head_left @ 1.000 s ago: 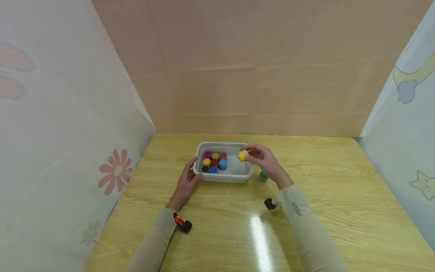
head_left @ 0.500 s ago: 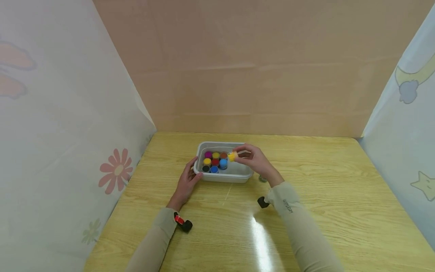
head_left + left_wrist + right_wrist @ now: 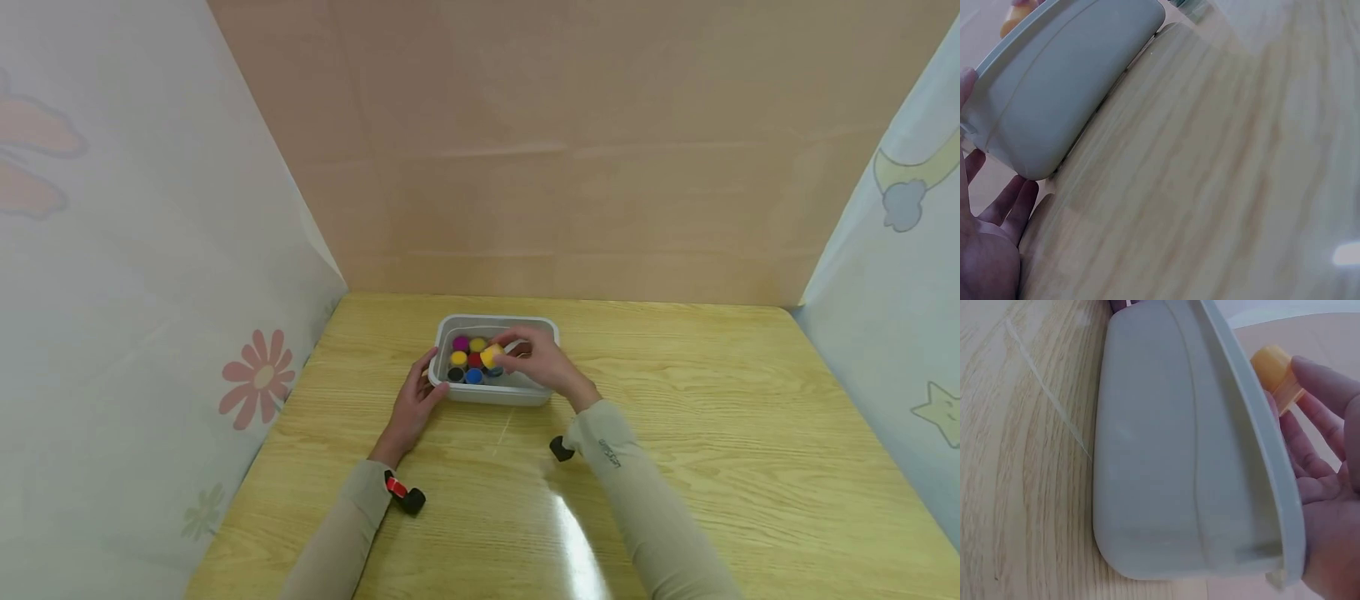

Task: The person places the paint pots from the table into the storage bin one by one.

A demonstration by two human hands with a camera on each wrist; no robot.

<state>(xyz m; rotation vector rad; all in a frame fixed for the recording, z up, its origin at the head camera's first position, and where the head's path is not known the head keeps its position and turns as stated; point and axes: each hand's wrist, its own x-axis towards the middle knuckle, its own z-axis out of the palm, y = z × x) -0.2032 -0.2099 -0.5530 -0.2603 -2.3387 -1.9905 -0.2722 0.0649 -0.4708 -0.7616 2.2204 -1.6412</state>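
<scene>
A grey plastic tub sits on the table. My left hand holds its left end, thumb at the front rim and fingers on the outer side. Between thumb and fingers, my right hand pinches a small paint jar with a yellow lid, tilted above the tub's jars; the right wrist view shows its yellow lid just past the rim. In the tub's left half stand jars with purple, yellow, black and blue lids, among others partly hidden by the right hand.
The wood-grain table reaches out on both sides of the tub. A greenish jar is partly visible past the tub in the left wrist view. A brown backdrop and printed side sheets enclose the table.
My right hand has carried the yellow-lidded jar leftward from the tub's right side to above the other jars. Its arm now covers the green-lidded jar in the head view. The left hand stays put.
</scene>
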